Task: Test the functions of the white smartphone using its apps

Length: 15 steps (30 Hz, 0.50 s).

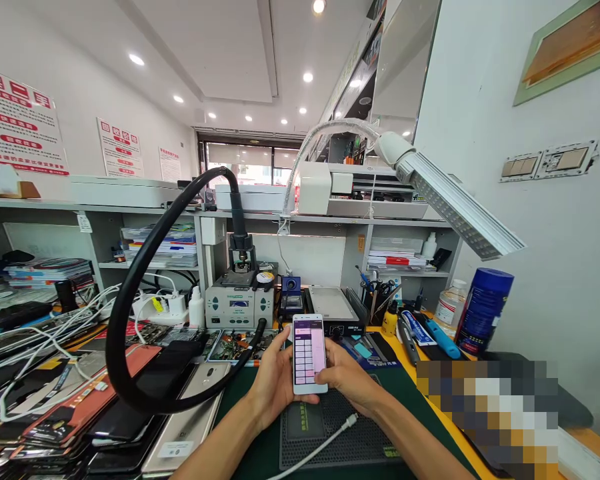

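Observation:
A white smartphone (309, 353) is held upright over the bench, its lit screen facing me with rows of pale and pink boxes. My left hand (269, 377) is wrapped round the phone's left side and lower back, fingertips showing below it. From the right, my right hand (347, 377) grips the other edge, its thumb on the lower right of the screen. Beneath the phone lies a dark repair mat (340, 440) on a green work surface. A white cable (325, 445) crosses that mat, its plug end just below my right hand.
A thick black hose (113, 320) loops from the grey hot air station (240, 308) across the left. Stacked phones and parts (70, 407) crowd that side. On the right stand a blue can (485, 310) and a clear bottle (450, 307). A lamp (460, 200) hangs above.

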Each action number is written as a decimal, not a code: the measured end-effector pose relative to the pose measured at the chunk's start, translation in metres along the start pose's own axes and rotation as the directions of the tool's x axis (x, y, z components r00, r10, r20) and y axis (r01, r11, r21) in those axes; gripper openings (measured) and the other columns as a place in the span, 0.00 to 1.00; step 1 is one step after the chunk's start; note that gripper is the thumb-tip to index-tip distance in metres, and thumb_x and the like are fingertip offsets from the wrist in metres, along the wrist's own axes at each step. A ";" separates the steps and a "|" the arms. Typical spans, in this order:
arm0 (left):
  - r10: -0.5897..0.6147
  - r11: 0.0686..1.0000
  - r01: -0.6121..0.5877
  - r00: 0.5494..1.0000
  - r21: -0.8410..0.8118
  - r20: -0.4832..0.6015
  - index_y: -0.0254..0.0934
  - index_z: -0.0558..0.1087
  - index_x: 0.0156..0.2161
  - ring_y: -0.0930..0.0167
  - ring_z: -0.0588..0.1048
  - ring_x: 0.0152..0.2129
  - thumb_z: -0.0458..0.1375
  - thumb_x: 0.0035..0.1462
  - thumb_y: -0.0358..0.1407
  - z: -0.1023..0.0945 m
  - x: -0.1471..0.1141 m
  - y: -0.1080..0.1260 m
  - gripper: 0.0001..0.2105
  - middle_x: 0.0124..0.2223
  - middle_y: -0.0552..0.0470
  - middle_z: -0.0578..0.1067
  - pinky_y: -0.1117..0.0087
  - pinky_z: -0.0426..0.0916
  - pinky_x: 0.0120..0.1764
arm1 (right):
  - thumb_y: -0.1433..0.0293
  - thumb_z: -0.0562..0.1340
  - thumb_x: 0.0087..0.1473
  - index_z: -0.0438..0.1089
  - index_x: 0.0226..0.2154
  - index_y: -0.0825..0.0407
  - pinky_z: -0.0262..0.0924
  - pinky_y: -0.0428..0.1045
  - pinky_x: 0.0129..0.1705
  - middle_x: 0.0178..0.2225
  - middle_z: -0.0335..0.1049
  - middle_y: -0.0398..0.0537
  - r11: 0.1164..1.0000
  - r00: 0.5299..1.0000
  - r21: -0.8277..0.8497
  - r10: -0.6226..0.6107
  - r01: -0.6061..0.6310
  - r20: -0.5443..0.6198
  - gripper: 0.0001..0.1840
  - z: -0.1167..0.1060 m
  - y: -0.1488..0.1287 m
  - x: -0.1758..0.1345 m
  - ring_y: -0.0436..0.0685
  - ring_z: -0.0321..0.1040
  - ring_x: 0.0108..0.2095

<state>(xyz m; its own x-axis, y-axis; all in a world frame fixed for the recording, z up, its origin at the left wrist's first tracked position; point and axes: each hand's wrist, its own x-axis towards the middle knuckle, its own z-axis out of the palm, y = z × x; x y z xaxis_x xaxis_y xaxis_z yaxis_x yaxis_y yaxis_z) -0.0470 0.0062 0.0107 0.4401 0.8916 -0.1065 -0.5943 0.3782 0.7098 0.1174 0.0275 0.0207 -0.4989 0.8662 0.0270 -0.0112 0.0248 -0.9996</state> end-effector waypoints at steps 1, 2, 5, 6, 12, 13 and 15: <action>-0.002 1.000 0.002 1.000 0.005 -0.004 0.33 0.70 0.53 0.60 0.78 0.34 0.52 0.57 0.58 0.000 0.000 0.000 0.31 0.40 0.40 0.77 0.62 0.75 0.31 | 0.80 0.59 0.35 0.65 0.50 0.51 0.62 0.52 0.42 0.40 0.74 0.46 1.000 1.000 -0.005 0.012 -0.012 -0.007 0.34 0.001 -0.002 -0.001 0.60 0.69 0.42; -0.003 1.000 0.003 1.000 0.013 -0.007 0.33 0.70 0.53 0.59 0.77 0.34 0.52 0.57 0.58 0.000 0.000 0.000 0.31 0.41 0.39 0.77 0.61 0.75 0.30 | 0.80 0.59 0.34 0.65 0.50 0.51 0.61 0.52 0.42 0.40 0.74 0.46 1.000 1.000 -0.012 0.019 -0.019 -0.014 0.35 0.002 -0.003 -0.001 0.60 0.69 0.42; -0.004 0.999 0.005 1.000 0.034 -0.013 0.32 0.70 0.53 0.58 0.77 0.34 0.51 0.57 0.58 0.002 0.000 0.001 0.32 0.41 0.38 0.77 0.60 0.75 0.29 | 0.81 0.59 0.33 0.66 0.49 0.52 0.61 0.53 0.44 0.40 0.74 0.46 0.999 0.999 -0.030 0.012 -0.013 -0.030 0.35 0.002 -0.006 -0.002 0.61 0.68 0.44; -0.004 0.999 0.005 1.000 0.037 -0.018 0.32 0.70 0.53 0.58 0.77 0.34 0.51 0.57 0.58 0.002 0.000 0.001 0.32 0.41 0.38 0.77 0.60 0.74 0.29 | 0.81 0.59 0.32 0.66 0.49 0.52 0.61 0.53 0.45 0.41 0.74 0.47 0.999 0.999 -0.034 0.010 -0.011 -0.032 0.35 0.002 -0.006 -0.002 0.62 0.68 0.44; 0.006 0.998 -0.005 1.000 0.065 -0.015 0.32 0.70 0.54 0.59 0.77 0.32 0.51 0.57 0.59 0.002 -0.001 0.000 0.32 0.40 0.39 0.77 0.63 0.73 0.26 | 0.79 0.59 0.34 0.66 0.50 0.51 0.61 0.54 0.46 0.43 0.73 0.48 0.999 0.998 -0.039 0.026 -0.028 -0.048 0.35 0.001 -0.005 -0.002 0.63 0.67 0.46; 0.006 0.998 -0.006 1.000 0.066 -0.009 0.32 0.70 0.54 0.59 0.77 0.32 0.51 0.57 0.59 0.001 -0.001 0.000 0.33 0.40 0.39 0.77 0.63 0.73 0.26 | 0.79 0.59 0.34 0.66 0.50 0.52 0.61 0.54 0.45 0.43 0.73 0.48 0.999 0.998 -0.040 0.032 -0.034 -0.056 0.35 0.001 -0.004 -0.001 0.62 0.68 0.45; 0.008 0.998 -0.007 1.000 0.065 -0.003 0.32 0.70 0.54 0.59 0.77 0.31 0.51 0.57 0.59 0.001 -0.001 0.000 0.33 0.40 0.39 0.77 0.62 0.73 0.26 | 0.78 0.60 0.35 0.66 0.50 0.52 0.62 0.53 0.43 0.42 0.74 0.49 0.998 0.997 -0.035 0.050 -0.052 -0.057 0.34 0.001 -0.004 0.000 0.62 0.69 0.44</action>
<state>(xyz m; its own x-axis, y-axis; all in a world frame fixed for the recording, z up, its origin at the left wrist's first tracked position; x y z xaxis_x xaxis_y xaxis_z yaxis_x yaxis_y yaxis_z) -0.0469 0.0051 0.0113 0.4334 0.8952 -0.1034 -0.5524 0.3545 0.7544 0.1165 0.0263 0.0243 -0.4490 0.8933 -0.0227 0.0446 -0.0030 -0.9990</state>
